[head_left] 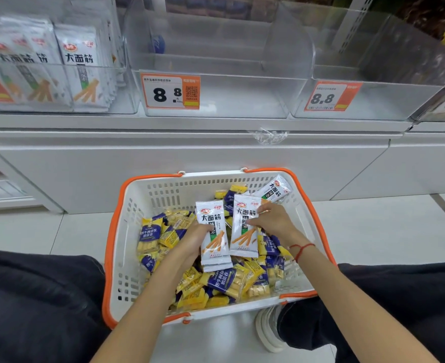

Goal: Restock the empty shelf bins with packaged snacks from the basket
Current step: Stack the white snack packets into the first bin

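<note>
A person crouches on the tiled floor before a shop shelf [190, 124], both arms reaching into a white basket [137, 205] with orange handles. The left hand [195, 238] grasps a white snack packet [214, 237] by its left edge, fingers curled round it, holding it upright above the heap. The right hand [274, 218], a red string at its wrist, pinches a second white packet [243, 229] along its right edge; the two packets stand side by side, almost touching. A third white packet [276, 191] leans against the basket's far right corner. Beneath them, yellow and blue snack packs [229, 281] fill the basket's floor.

On the shelf above, a clear bin [59, 74] at the left holds rows of the same white packets standing on end. The middle bin [216, 64], bearing an orange price tag [170, 91], and the right bin [373, 74], with its own orange tag [329, 96], hold no stock. Dark trouser legs frame the basket on both sides, and a white shoe [267, 328] shows just beside its near right corner.
</note>
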